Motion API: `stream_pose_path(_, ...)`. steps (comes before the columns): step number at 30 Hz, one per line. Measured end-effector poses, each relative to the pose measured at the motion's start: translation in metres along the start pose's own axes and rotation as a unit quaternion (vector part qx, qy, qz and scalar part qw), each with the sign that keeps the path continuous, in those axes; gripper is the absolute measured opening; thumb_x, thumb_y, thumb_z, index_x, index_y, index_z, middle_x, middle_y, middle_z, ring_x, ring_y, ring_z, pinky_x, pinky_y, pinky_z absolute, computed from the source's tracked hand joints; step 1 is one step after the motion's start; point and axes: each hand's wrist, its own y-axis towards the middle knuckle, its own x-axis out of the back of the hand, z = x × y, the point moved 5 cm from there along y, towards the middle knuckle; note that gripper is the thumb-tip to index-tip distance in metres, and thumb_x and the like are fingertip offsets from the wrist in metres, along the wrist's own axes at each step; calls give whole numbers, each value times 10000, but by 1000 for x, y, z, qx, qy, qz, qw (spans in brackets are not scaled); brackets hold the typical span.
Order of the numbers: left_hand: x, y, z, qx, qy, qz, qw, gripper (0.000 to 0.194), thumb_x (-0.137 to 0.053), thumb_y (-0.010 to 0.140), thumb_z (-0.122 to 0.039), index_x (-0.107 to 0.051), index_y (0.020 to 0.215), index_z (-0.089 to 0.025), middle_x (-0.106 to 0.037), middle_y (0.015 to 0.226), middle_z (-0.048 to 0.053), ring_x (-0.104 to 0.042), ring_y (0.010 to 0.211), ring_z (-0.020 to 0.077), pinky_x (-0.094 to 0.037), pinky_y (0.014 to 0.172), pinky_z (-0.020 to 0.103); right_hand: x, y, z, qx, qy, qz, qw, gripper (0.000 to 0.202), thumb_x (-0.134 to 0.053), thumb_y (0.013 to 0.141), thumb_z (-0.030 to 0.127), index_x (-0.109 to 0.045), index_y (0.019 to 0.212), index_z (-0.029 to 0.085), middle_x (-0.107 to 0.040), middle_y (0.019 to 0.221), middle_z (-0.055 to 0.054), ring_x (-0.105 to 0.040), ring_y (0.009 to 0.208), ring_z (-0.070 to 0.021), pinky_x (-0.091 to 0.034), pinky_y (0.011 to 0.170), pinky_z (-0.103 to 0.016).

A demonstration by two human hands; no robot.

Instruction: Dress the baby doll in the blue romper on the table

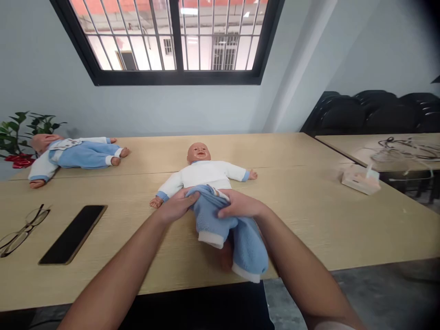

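A baby doll [206, 172] in a white top with blue cuffs lies on its back on the table, head toward the window. Over its lower body are blue fleece doll trousers [216, 220] with white leg hems. My left hand [178, 204] pinches the waistband at its left side, thumb on top. My right hand [239, 204] grips the other side of the waistband, its fingers partly tucked into the cloth. One trouser leg hangs down toward the table's front edge. A doll's leg shows dimly between the trouser legs; the rest of the legs is covered.
On the wooden table [302, 220] a second dressed doll [82, 153] lies at the far left, near a potted plant [20, 133]. Eyeglasses [25, 229] and a black phone [74, 234] lie at the left. A tissue pack [360, 179] and tangled cables [409, 149] are at the right.
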Motion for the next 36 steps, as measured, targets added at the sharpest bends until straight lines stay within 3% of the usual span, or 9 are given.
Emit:
stream_pose_path(4,-7,-3,2,38,-3,26,999,714,-606,869,-731,-670,1297,-162,-751,1150,120,-695,1001,268,-538,868,353,10,-2,5,3,-93,-41,995,386,-792,819,429,-723,1122,200,-734,1107,-40,-644,988,-223,-509,900,-348)
stream_pose_path(9,-30,-11,-25,26,197,135,971,871,-914,608,-537,-616,1365,-227,-714,1266,77,-639,1156,323,-506,967,377,19,-3,5,24,-107,-113,988,304,-770,833,464,-698,907,178,-691,883,-15,-600,822,-185,-494,781,-310)
stream_pose_path(14,-29,-11,-29,63,298,92,948,351,-743,747,-280,-694,1090,-226,-721,908,-14,-637,806,202,-484,715,291,15,-1,4,21,-67,-107,992,335,-777,815,473,-675,907,168,-663,867,-9,-582,811,-171,-481,763,-296)
stream_pose_path(18,-20,-7,-21,40,234,95,967,98,-624,822,-265,-671,874,-197,-661,803,-16,-568,730,164,-438,658,268,11,-1,5,15,-70,-66,995,308,-763,829,450,-685,935,172,-681,905,-13,-591,825,-173,-480,783,-302)
stream_pose_path(25,-31,-11,-10,38,14,148,988,492,-722,814,-641,-695,958,-171,-709,878,55,-628,795,197,-511,745,309,12,-15,8,-13,-33,30,999,301,-771,817,396,-733,1005,164,-715,942,-17,-619,835,-170,-505,772,-288)
stream_pose_path(28,-52,-19,-7,77,55,201,975,404,-729,840,-554,-710,959,-168,-726,894,52,-652,798,197,-516,745,311,10,-26,5,-65,-6,122,990,447,-766,824,532,-742,1042,141,-726,932,-35,-636,835,-179,-515,776,-293)
stream_pose_path(30,-66,-24,-8,88,116,220,965,306,-727,845,-423,-716,1047,-194,-743,972,34,-675,859,204,-526,780,314,7,-27,3,-84,19,144,986,593,-600,896,696,-736,1026,134,-725,935,-60,-644,842,-189,-520,787,-310)
stream_pose_path(33,-85,-26,-12,24,256,225,940,402,-794,732,-326,-720,1115,-231,-740,1105,30,-669,1020,251,-525,894,352,9,-14,6,-27,-5,2,1000,686,-327,991,740,-695,1078,168,-705,1054,-93,-635,935,-200,-506,858,-342)
stream_pose_path(36,-100,-27,-11,-77,409,229,880,276,-841,668,-358,-752,874,-199,-742,991,55,-652,990,272,-496,956,387,1,-1,2,-36,-181,-122,975,482,-456,1003,615,-680,934,193,-696,928,-69,-593,830,-193,-473,792,-336)
